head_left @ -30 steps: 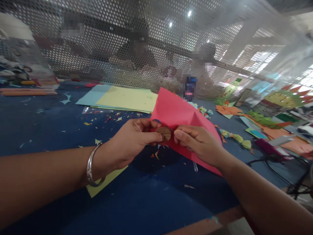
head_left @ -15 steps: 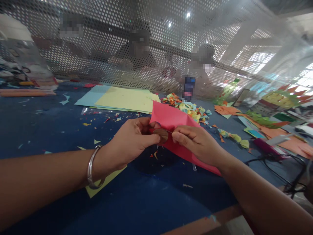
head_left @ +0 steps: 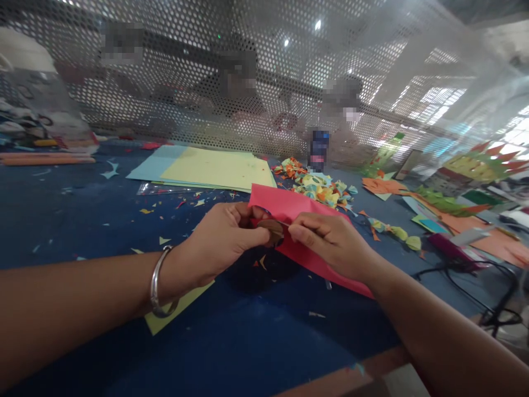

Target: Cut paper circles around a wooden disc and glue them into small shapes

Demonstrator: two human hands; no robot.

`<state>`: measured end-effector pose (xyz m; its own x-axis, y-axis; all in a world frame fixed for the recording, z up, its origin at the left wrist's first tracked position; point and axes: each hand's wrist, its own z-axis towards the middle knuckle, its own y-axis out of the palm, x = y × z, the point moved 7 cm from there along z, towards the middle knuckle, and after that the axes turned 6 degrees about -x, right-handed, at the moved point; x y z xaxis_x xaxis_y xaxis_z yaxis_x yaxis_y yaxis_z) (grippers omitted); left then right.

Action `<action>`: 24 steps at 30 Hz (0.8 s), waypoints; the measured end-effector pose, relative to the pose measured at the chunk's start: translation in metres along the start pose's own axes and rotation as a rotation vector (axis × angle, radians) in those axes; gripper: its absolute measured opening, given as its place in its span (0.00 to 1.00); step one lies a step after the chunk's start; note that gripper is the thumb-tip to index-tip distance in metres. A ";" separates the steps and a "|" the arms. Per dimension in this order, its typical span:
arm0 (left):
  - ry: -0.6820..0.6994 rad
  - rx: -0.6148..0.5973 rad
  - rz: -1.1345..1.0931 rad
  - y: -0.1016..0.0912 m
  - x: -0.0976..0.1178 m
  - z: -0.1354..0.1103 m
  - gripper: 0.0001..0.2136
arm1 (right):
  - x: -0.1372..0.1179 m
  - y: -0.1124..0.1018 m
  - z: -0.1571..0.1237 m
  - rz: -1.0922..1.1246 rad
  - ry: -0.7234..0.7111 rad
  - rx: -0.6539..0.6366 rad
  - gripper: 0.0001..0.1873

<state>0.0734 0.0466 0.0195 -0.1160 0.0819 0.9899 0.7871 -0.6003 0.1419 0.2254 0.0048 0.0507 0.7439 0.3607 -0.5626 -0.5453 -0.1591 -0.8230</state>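
My left hand [head_left: 225, 234], with a silver bangle at the wrist, is closed on a round brown wood-like disc [head_left: 270, 230], thumb on its near face. Its fingertips also pinch the left edge of a red sheet of paper [head_left: 285, 201], just behind the disc. My right hand [head_left: 330, 234] is closed in a pinch in front of the paper. A thin, needle-like tip shows between its fingers and points left at the disc; the rest of that thing is hidden in the hand. A yellow paper piece [head_left: 182, 309] lies under my left wrist.
Yellow and blue sheets [head_left: 210, 165] lie behind my hands, beside a heap of small folded paper pieces [head_left: 322, 187]. A large clear bottle [head_left: 53, 105] stands at left. Orange paper [head_left: 475, 226] and a black cable [head_left: 458, 289] lie at right. People sit behind a perforated screen [head_left: 173, 71].
The red paper's upper edge has dropped lower and flattened. The disc has tilted slightly in my left hand. Both hands stay almost in place.
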 end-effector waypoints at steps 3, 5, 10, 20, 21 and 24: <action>0.011 -0.023 0.014 0.001 0.000 0.001 0.04 | 0.000 0.000 0.000 -0.004 -0.002 0.000 0.24; 0.013 -0.023 0.006 0.000 0.000 0.002 0.04 | -0.001 0.000 0.000 -0.008 -0.006 -0.002 0.23; 0.030 0.008 0.054 -0.001 0.002 0.003 0.05 | -0.002 -0.001 0.000 -0.049 -0.007 0.028 0.24; 0.140 -0.027 0.125 -0.001 0.008 0.003 0.11 | -0.003 -0.001 0.000 -0.062 -0.004 0.029 0.23; 0.154 -0.034 0.129 0.000 0.009 0.004 0.11 | -0.003 -0.001 0.000 -0.068 -0.002 0.031 0.23; 0.181 -0.067 0.159 0.001 0.010 0.005 0.12 | -0.002 -0.001 0.000 -0.080 0.007 0.034 0.24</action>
<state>0.0760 0.0509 0.0296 -0.1055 -0.1583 0.9817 0.7631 -0.6459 -0.0222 0.2246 0.0038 0.0532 0.7886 0.3643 -0.4954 -0.4964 -0.0984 -0.8625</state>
